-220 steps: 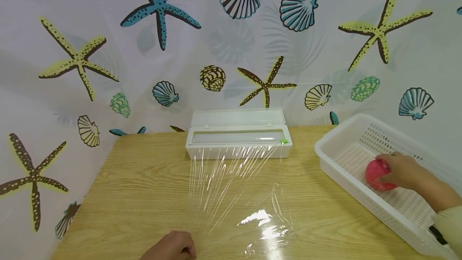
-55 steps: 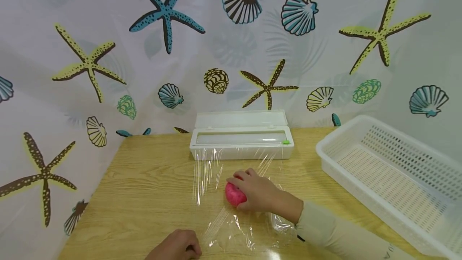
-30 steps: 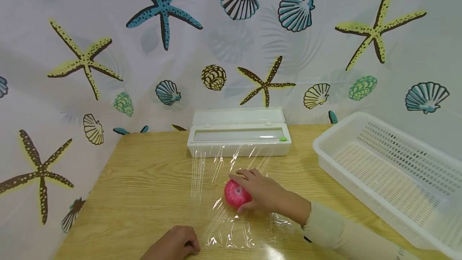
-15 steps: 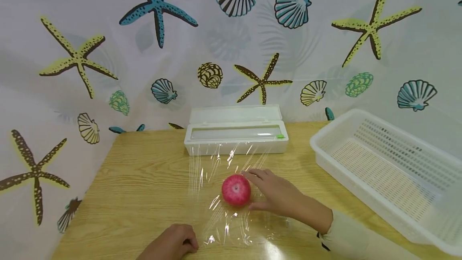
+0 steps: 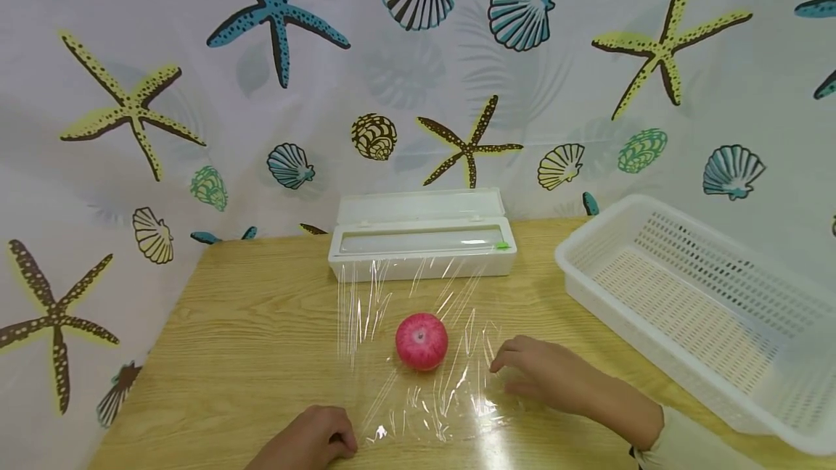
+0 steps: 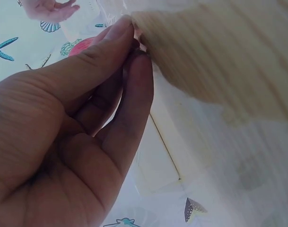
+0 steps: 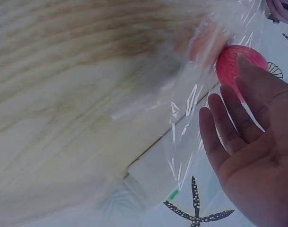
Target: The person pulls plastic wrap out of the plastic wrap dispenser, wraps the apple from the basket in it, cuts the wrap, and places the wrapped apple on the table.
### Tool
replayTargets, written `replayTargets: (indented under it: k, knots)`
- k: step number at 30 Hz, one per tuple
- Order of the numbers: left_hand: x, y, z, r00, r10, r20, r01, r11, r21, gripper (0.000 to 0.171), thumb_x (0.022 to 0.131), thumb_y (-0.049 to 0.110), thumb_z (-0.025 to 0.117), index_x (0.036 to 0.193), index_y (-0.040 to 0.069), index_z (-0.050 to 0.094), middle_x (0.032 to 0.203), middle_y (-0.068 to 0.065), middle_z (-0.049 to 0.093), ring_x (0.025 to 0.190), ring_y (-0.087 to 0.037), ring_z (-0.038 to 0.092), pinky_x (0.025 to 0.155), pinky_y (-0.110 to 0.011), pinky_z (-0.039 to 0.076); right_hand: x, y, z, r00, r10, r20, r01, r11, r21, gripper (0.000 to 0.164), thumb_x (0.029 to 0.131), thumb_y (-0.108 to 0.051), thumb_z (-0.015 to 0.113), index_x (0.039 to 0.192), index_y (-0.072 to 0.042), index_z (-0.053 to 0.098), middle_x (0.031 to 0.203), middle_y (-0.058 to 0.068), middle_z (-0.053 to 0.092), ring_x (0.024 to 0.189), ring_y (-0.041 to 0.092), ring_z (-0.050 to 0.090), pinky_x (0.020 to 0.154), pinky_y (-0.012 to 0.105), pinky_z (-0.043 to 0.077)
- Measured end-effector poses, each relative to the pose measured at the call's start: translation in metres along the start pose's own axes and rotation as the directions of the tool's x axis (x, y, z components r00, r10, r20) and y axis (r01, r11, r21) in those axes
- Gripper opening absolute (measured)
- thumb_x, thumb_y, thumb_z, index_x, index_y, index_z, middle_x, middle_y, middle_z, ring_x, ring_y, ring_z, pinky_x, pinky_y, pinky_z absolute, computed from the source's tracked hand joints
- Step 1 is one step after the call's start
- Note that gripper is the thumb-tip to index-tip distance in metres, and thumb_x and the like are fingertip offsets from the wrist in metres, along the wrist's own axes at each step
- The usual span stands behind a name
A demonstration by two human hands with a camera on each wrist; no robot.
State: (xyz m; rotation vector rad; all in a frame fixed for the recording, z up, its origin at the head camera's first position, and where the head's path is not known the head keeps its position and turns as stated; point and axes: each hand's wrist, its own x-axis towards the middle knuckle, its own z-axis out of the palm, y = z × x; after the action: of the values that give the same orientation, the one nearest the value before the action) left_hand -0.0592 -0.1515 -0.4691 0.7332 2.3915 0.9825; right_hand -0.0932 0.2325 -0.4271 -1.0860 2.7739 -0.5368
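A red apple (image 5: 421, 341) sits on a sheet of clear cling film (image 5: 457, 390) spread over the wooden table. The film runs forward from a white cling film dispenser (image 5: 424, 267) with its lid raised. At the film's near left corner, my left hand (image 5: 310, 437) stays low; in the left wrist view its thumb and fingers (image 6: 136, 71) come together in a pinch at the film's edge. My right hand (image 5: 548, 376) hovers to the right of the apple, apart from it. Its fingers (image 7: 224, 127) are loosely bent and hold nothing in the right wrist view.
A white perforated plastic basket (image 5: 575, 267) stands on the right side of the table. A green slider (image 5: 502, 245) sits at the dispenser's right end. Behind the table hangs a curtain (image 5: 261, 165) printed with starfish and shells.
My right hand took the apple from the basket, set it on the film and let it go. It has drawn back to the right. The left hand stays near the corner.
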Motion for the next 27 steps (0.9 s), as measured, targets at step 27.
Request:
replayTargets:
  k: [27]
  knots:
    - [0.001, -0.001, -0.002, 1.0, 0.027, -0.003, -0.027, 1.0, 0.014, 0.009, 0.08, 0.01, 0.071, 0.074, 0.016, 0.07, 0.076, 0.014, 0.063, 0.069, 0.002, 0.054, 0.062, -0.022, 0.052, -0.024, 0.024, 0.048, 0.955, -0.279, -0.101, 0.294, 0.938, 0.185, 0.004, 0.085, -0.018, 0.067, 0.086, -0.019, 0.063, 0.088, -0.012, 0.056, 0.084, 0.001, 0.05, 0.072, 0.015, 0.051]
